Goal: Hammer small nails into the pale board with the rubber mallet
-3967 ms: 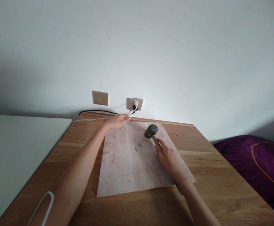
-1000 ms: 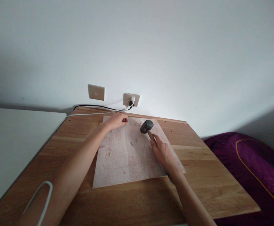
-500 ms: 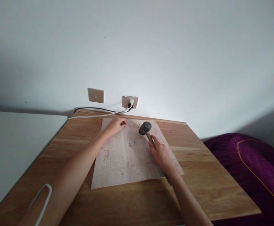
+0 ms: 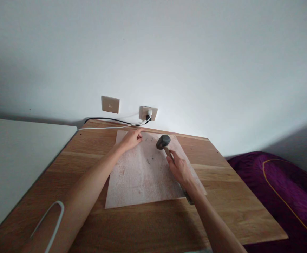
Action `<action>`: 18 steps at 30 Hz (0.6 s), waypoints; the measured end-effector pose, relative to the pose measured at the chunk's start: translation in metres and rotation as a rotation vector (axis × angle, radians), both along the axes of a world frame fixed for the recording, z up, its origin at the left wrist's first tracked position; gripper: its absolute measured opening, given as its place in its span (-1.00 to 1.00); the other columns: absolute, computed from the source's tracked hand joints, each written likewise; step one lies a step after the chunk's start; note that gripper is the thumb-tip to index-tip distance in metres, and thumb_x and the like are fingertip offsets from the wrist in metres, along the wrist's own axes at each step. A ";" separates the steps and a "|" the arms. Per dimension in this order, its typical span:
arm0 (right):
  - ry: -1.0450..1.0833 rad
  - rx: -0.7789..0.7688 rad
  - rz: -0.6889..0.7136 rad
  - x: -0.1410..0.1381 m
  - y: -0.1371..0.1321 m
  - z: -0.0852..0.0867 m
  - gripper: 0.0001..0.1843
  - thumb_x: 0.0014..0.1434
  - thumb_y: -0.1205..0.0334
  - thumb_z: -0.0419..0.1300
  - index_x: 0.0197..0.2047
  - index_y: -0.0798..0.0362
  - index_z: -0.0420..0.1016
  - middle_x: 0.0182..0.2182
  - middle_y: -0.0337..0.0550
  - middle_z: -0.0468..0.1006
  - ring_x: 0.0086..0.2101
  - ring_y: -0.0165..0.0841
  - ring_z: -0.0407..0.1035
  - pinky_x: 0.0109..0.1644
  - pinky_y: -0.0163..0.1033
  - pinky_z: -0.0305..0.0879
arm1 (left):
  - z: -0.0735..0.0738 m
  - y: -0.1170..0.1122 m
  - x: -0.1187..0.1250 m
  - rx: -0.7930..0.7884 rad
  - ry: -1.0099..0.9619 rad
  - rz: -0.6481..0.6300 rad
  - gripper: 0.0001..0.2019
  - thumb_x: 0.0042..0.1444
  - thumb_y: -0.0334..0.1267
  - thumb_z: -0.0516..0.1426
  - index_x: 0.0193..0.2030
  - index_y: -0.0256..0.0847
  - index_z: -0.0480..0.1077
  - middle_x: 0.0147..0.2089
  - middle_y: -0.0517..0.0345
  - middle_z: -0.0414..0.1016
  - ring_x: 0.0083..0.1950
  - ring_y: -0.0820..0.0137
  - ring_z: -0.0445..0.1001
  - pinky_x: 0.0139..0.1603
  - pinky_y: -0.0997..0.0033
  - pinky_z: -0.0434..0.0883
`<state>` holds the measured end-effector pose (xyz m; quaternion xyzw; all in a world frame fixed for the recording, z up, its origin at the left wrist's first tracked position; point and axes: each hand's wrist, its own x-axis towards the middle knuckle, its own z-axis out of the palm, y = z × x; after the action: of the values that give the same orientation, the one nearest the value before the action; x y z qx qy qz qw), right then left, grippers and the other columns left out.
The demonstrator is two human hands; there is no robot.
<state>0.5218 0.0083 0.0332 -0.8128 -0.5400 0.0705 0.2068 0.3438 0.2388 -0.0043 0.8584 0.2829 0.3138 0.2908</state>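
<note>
My right hand (image 4: 181, 171) is wrapped round the wooden handle of a mallet (image 4: 163, 141) with a dark, rounded head. The head hangs over the far right part of a thin, pale board (image 4: 132, 189). At the far left part of this board is my left hand (image 4: 132, 138), its fingers bent together near the surface and the index finger stretched forward. Whatever its fingertips hold is too small to make out. Just right of them, small nails (image 4: 146, 139) appear to stand in a row. Two more small nails (image 4: 148, 161) lie loose near the board's middle.
The board rests on a wooden tabletop (image 4: 222, 211) against a white wall. Behind it, a black cable and a white cable (image 4: 103, 128) run to a wall socket (image 4: 148, 113). A white surface (image 4: 24, 158) adjoins at left; purple fabric (image 4: 280, 182) lies at right.
The index finger of my left hand has straightened forward from a curled position. The mallet stays almost in place in my right hand. The view has shifted slightly.
</note>
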 end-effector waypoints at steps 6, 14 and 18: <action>0.064 -0.019 0.051 -0.028 0.036 0.025 -0.52 0.49 0.18 -0.01 0.38 0.10 0.36 -0.26 -0.01 0.72 -0.32 -0.21 0.61 -0.27 -0.27 0.36 | -0.005 0.003 0.000 0.049 0.006 0.007 -0.59 0.14 -0.44 0.19 0.15 -0.20 0.46 -0.21 0.08 0.67 -0.18 0.25 0.63 -0.08 0.31 0.50; -0.068 -0.010 0.123 -0.053 0.064 0.020 -0.56 0.47 0.24 0.02 0.34 0.10 0.39 -0.12 0.09 0.72 -0.15 -0.11 0.63 -0.16 -0.22 0.37 | -0.009 0.005 -0.003 0.136 -0.022 -0.014 -0.53 0.02 -0.42 0.28 0.13 -0.22 0.44 -0.08 0.00 0.62 -0.10 0.19 0.58 -0.05 0.28 0.48; -0.014 0.043 0.070 -0.046 0.058 0.023 -0.54 0.48 0.22 0.00 0.37 0.09 0.37 -0.13 0.08 0.71 -0.14 -0.13 0.62 -0.14 -0.23 0.38 | -0.006 0.001 -0.002 0.076 0.014 0.026 -0.59 0.11 -0.38 0.28 0.12 -0.22 0.45 -0.19 0.05 0.63 -0.15 0.20 0.60 -0.09 0.29 0.48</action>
<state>0.4762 0.0658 0.0559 -0.7893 -0.5708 0.0604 0.2181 0.3416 0.2402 -0.0099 0.8672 0.2842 0.3220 0.2519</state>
